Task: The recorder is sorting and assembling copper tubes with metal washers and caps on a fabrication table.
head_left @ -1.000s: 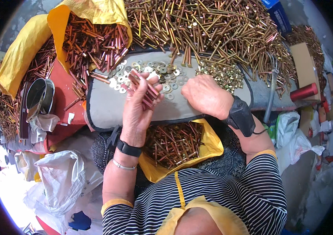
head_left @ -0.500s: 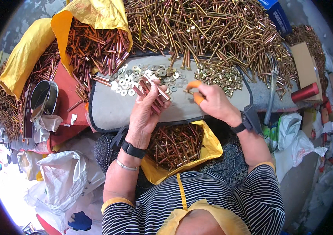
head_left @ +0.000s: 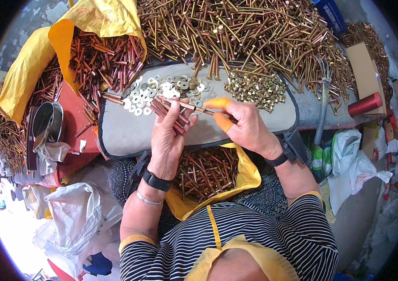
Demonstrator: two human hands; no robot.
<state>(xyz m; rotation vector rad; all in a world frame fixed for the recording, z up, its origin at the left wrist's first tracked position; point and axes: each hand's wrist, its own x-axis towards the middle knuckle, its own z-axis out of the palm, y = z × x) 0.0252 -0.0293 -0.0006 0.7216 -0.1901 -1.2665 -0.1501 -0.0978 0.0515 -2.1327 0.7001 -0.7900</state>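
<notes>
My left hand (head_left: 165, 136) is closed round a bunch of copper-coloured metal sleeves (head_left: 160, 107), their ends poking out past the thumb. Orange finger covers (head_left: 217, 103) sit on the thumb and forefinger of my right hand (head_left: 248, 124), which pinches a thin bolt (head_left: 203, 110). The bolt lines up with one sleeve (head_left: 186, 106) that juts from the left hand; its tip is at or inside that sleeve's end. Both hands hover over a grey mat (head_left: 131, 136). Behind them lie flat washers (head_left: 138, 99) and a heap of small nuts (head_left: 255, 91).
A large pile of long bolts (head_left: 236, 33) covers the far side. At the far left a yellow sack (head_left: 105, 16) spills sleeves, near a metal cup (head_left: 54, 122). Another yellow sack (head_left: 251, 171) of metal pieces rests on my lap. A red spool (head_left: 365, 105) lies at the right.
My right hand has moved left toward the left hand, bringing the bolt up to a sleeve. That sleeve now points rightward. The whole view has shifted slightly.
</notes>
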